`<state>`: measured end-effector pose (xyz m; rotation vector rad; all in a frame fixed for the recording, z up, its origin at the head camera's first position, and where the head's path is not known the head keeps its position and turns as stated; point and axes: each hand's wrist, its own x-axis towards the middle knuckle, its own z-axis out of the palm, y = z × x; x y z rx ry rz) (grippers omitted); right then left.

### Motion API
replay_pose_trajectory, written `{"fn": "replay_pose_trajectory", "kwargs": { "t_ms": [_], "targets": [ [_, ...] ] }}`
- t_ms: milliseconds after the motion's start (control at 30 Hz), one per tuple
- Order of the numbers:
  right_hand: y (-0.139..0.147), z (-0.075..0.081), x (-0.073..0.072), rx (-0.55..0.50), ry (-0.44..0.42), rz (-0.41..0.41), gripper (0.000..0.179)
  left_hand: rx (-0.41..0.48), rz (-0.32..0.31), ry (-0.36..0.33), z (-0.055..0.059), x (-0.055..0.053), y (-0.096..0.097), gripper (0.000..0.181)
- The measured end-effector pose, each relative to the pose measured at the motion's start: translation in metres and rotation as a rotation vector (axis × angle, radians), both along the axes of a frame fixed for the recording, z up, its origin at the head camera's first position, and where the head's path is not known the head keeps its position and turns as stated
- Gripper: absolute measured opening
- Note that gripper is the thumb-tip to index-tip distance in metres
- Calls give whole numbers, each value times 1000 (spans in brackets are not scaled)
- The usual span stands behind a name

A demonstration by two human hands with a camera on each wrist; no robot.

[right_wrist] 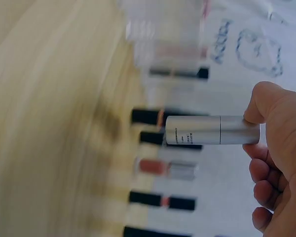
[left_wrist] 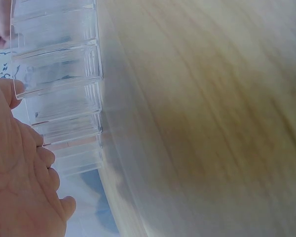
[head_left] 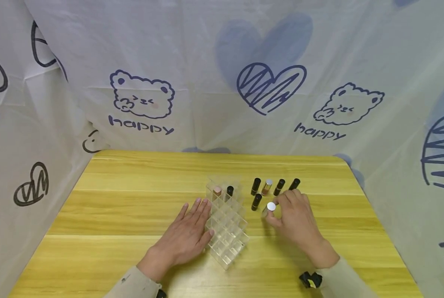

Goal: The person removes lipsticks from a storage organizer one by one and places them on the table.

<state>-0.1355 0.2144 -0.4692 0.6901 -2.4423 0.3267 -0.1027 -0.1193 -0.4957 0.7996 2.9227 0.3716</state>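
The right hand (head_left: 296, 217) pinches a silver cylindrical tube (right_wrist: 195, 130) with its fingers; the left hand (head_left: 184, 238), fingers straight, touches the left side of a clear plastic compartmented rack (head_left: 226, 236).

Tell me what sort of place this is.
Probably a makeshift tabletop work area, curtained off: patterned cloth hangs behind and beside a wood-grain table, which bears a clear organizer and lipstick-like tubes.

Counter (head_left: 132, 211): smooth wood grain, faintly glossy in my remote view. Compartmented rack (head_left: 227, 235): transparent, glossy plastic. Silvery tube (right_wrist: 195, 130): satin finish, metallic in look. Dark tubes (head_left: 256, 186) between rack and right edge: smooth, which I read as plastic. Printed cloth (head_left: 207, 107) beyond the far edge: matt, lightly creased.
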Motion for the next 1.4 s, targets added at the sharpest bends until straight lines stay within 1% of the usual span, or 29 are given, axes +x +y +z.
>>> {"fn": "replay_pose_trajectory", "kwargs": {
  "t_ms": [133,367,500,733,833,1000,1100,1167,1233,1300,1400],
  "targets": [
    [11,-12,-8,4,-30,-52,20,-1,3,-11,-1,0,-1,73],
    [16,-25,-20,-20,-117,-80,24,2,0,-8,-1,-1,-1,73],
    [15,-28,-25,-22,-151,-84,23,3,-1,-5,-1,-1,-1,73],
    [15,-31,-32,-22,-156,-91,21,16,-4,18,0,1,-1,72],
    [15,-31,-34,-23,-182,-106,22,13,-2,8,0,0,-1,73],
    [16,-29,-33,-26,-238,-135,22,5,-1,-12,0,-1,-1,73],
    [16,-26,-33,-28,-242,-146,27,5,-2,-10,1,-1,0,73],
    [15,-22,-33,-34,-222,-147,31,4,-1,-10,1,-1,0,73],
    [11,-15,-34,-48,-185,-141,33,5,-1,-10,1,-1,0,74],
    [3,-6,-36,-61,-139,-119,31,5,-1,-10,0,0,0,74],
    [-19,7,-40,-50,-81,-61,29,9,1,-4,0,0,-1,73]
  ]
}}
